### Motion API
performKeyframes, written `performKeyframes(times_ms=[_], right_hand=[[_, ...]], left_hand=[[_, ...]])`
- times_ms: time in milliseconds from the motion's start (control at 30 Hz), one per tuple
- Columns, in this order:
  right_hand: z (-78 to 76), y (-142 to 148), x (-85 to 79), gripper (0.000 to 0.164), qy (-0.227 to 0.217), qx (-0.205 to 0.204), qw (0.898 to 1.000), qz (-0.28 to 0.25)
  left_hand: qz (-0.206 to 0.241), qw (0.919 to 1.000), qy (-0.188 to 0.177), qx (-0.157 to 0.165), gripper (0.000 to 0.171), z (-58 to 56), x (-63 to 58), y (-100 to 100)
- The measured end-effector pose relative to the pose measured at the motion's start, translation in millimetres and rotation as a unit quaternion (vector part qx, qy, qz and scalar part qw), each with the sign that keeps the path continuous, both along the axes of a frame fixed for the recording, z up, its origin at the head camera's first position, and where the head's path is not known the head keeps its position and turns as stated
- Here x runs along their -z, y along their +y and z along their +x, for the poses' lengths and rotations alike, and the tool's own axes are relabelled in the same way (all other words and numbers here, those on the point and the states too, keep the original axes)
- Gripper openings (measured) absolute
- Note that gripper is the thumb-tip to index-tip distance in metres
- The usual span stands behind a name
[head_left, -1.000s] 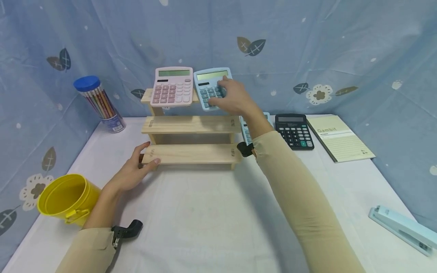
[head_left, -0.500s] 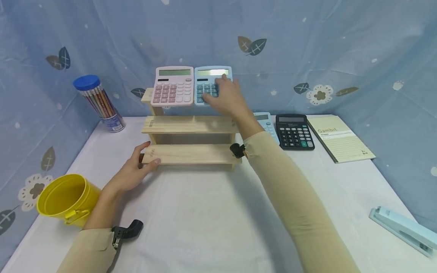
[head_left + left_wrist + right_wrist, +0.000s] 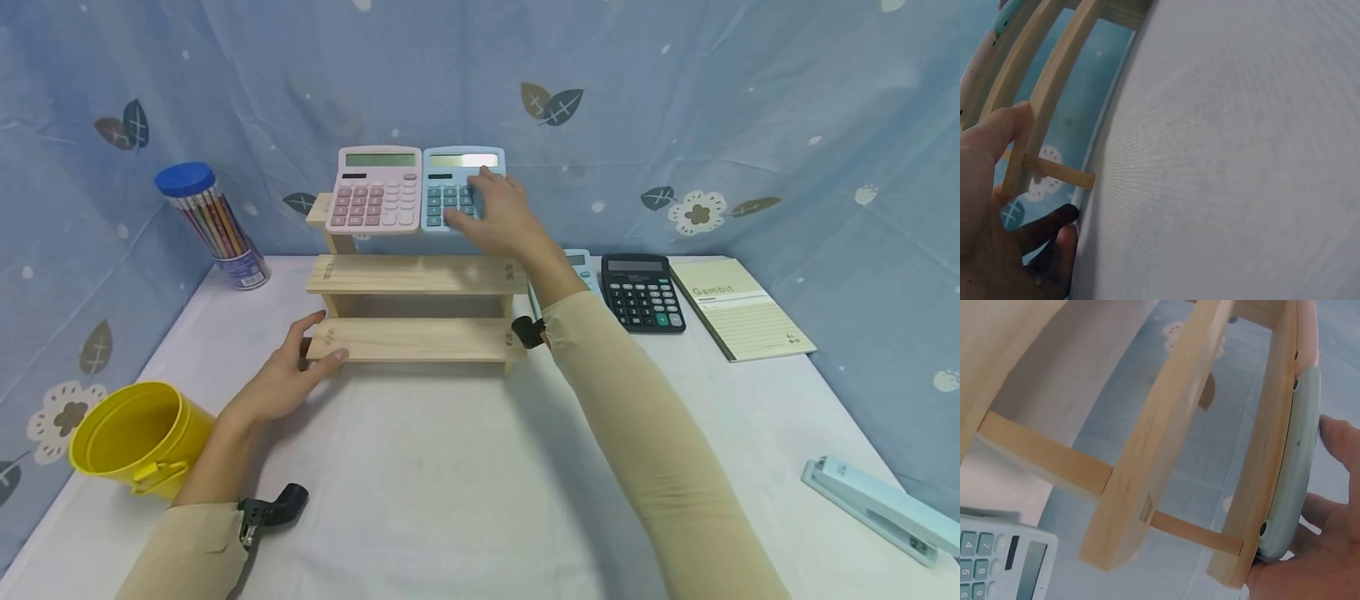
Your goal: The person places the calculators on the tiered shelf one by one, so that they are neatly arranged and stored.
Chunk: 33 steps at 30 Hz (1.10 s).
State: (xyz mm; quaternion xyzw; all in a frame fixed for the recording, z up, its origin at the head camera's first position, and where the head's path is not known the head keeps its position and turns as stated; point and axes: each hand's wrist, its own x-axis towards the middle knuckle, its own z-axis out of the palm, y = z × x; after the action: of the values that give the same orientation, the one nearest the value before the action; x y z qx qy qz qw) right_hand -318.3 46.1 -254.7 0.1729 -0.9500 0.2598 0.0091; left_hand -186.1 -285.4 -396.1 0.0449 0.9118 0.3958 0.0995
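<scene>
A three-tier wooden shelf (image 3: pixel 420 340) stands at the back of the white table. On its top tier lean a pink calculator (image 3: pixel 377 190) and, right beside it, a light blue calculator (image 3: pixel 448 198), level with each other. My right hand (image 3: pixel 504 212) holds the blue one at its right side, thumb over the lower keys and fingers near the screen and edge. In the right wrist view the blue calculator (image 3: pixel 1297 469) rests against the top board. My left hand (image 3: pixel 279 379) grips the left end of the bottom tier, its thumb (image 3: pixel 1013 119) on the board.
Right of the shelf lie another blue calculator (image 3: pixel 577 260), partly behind my arm, a black calculator (image 3: pixel 642 293) and a notebook (image 3: pixel 742 308). A light blue stapler (image 3: pixel 877 508) lies front right. At left stand a yellow bucket (image 3: pixel 142 437) and a tub of pencils (image 3: pixel 213 227).
My right hand has turned the blue calculator from a tilt to straight and brought it up level beside the pink one. My left hand keeps its hold on the shelf.
</scene>
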Motion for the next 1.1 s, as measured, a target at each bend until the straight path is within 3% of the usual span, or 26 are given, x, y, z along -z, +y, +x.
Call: performKeyframes(times_ms=[267,567,1100], right_hand=[[1.7,13.7,5.1,0.078,0.017,-0.024,0.999,-0.044],[11.6,49.0,9.6,0.080,0.044,-0.049,0.997,-0.047],[34.3,125.7,48.0,0.080,0.080,-0.036,0.995,-0.037]], left_hand=[[0.004,1.0000,0.002,0.002,0.089,0.7,1.0,1.0],[0.004,1.0000,0.003,0.001,0.089,0.5,-0.7,0.4],[-0.002,1.0000,0.003,-0.005,0.089,-1.4,0.7,0.8]])
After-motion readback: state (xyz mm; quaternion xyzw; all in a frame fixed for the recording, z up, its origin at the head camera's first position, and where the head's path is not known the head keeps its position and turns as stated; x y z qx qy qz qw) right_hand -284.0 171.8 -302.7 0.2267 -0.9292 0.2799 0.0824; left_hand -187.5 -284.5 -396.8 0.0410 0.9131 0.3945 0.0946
